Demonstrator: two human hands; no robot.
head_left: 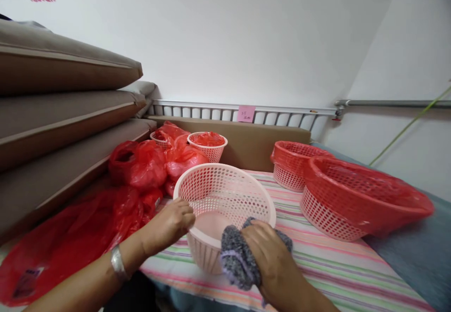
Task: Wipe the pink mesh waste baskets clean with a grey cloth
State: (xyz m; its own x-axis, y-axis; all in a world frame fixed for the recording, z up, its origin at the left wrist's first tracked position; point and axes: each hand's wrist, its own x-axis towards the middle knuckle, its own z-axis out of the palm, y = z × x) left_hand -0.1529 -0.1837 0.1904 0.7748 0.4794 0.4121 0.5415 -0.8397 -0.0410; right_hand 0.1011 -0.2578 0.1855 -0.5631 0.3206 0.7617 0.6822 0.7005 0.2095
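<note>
A pale pink perforated plastic basket [206, 246] stands on a striped cloth in front of me. My left hand [178, 218] is closed on its left rim, with a silver bangle on that wrist. A grey cloth with a lilac edge [236, 258] is bunched in my right hand [266, 255], which presses it against the basket's near right rim. The cloth hangs partly over the outside of the wall. No lining shows in this basket; its pale bottom is visible. My right fingertips are partly hidden by the cloth.
On the right stand two baskets lined with red plastic bags, a large one [327, 213] and a smaller one [285, 175]. Red bags [141, 166] and another lined basket [213, 153] lie at the back left. Stacked cushions [66, 124] rise on the left; a radiator [211, 113] runs behind.
</note>
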